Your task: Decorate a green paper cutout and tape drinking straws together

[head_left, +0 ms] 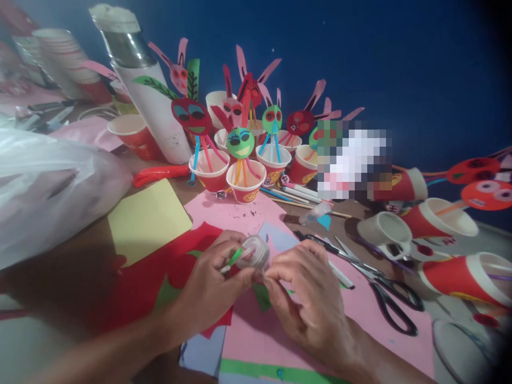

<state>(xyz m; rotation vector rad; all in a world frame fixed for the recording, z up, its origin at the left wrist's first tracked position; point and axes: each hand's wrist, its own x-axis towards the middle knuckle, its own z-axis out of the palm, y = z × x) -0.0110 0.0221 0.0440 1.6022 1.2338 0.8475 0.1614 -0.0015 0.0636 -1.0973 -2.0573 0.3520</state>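
Observation:
My left hand (pixel 212 282) grips a roll of clear tape (pixel 256 252) and a green straw (pixel 234 257) together, low in the middle of the view. My right hand (pixel 306 293) pinches at the roll's near edge with thumb and fingertips. Both hands hover over pink paper (pixel 256 330) and red paper (pixel 140 282). Just right of my right hand lie black-handled scissors (pixel 376 282).
Behind stand several red paper cups with paper bunny faces on straws (pixel 240 160). A white cylinder (pixel 152 101) rises at the back left, with a plastic bag (pixel 44 186) to the left. Tipped red cups (pixel 440 224) lie at right. Yellow paper (pixel 148 218) and pens (pixel 300 192) lie nearby.

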